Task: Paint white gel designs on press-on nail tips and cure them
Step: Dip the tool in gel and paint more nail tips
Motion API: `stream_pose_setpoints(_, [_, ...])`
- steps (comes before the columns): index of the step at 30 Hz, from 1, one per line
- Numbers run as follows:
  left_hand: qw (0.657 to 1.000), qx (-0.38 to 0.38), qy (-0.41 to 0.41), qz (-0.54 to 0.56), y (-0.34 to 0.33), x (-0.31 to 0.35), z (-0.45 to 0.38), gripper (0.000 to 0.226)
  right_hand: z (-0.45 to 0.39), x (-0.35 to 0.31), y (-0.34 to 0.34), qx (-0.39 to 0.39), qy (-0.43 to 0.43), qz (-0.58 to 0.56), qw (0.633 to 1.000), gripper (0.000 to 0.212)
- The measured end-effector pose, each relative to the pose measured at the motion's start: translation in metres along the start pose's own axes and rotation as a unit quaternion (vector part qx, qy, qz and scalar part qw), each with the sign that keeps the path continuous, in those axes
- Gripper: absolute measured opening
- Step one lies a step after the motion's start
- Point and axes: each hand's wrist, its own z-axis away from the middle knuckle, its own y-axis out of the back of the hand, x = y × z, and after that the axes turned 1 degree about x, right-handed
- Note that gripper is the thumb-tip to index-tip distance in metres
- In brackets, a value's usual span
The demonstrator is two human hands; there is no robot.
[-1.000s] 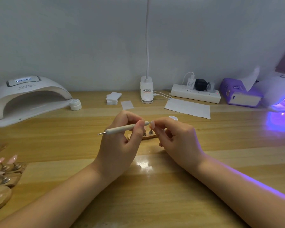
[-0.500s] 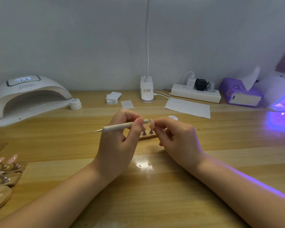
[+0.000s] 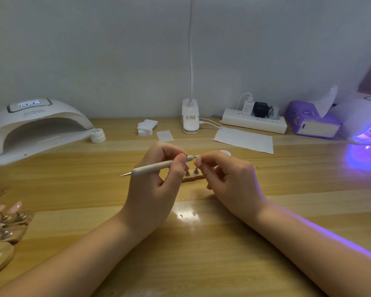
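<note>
Two hands meet: my left hand [image 3: 156, 185] grips the dotting pen [image 3: 156, 167] (axis eight-to-two), tip touching the nail tip [image 3: 198, 161] pinched at three o'clock by my right hand [image 3: 234, 181].

This is a small nail-art work station, a hobby or home-salon desk [image 3: 201, 264] of pale wood pushed against a plain grey-white wall. At the desk's back left corner sits a white curing lamp [image 3: 36, 127] with a little jar [image 3: 97, 135] beside it; at the back right corner a second lamp [image 3: 364, 125] glows violet onto the wood. Along the back edge stand a clip lamp [image 3: 190, 118], a power strip [image 3: 254, 123] with chargers, a purple tissue box [image 3: 312, 123] and lint-free wipes [image 3: 146, 127]. At the left edge lie wooden holders with pink nail tips [image 3: 6, 219].
</note>
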Motion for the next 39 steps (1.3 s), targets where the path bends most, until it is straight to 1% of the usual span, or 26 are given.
stream_pose_setpoints(8, [1.0,-0.01,0.002,-0.023,-0.0005,-0.0033,0.0013,0.02,-0.0002,0.0001,0.0003,-0.001,0.008,0.002,1.0,0.01])
stream_pose_setpoints(20, [0.999,-0.01,0.002,-0.041,0.0,-0.0053,0.0025,0.017,-0.0005,-0.001,0.0,0.001,-0.001,0.002,1.0,0.01])
stream_pose_setpoints(26, [1.0,0.014,-0.019,-0.011,0.0003,-0.0006,0.0009,0.011,-0.0003,-0.0012,0.0001,0.002,-0.002,-0.002,1.0,0.011])
stream_pose_setpoints(32, [0.999,0.044,-0.022,-0.005,0.0019,0.0019,-0.0009,0.012,-0.0005,-0.001,-0.0001,0.006,-0.001,-0.002,1.0,0.011])
stream_pose_setpoints(39, [1.0,-0.01,-0.01,-0.009,-0.0008,-0.0009,0.002,0.013,-0.0009,-0.0027,0.0004,0.01,-0.007,-0.006,1.0,0.01])
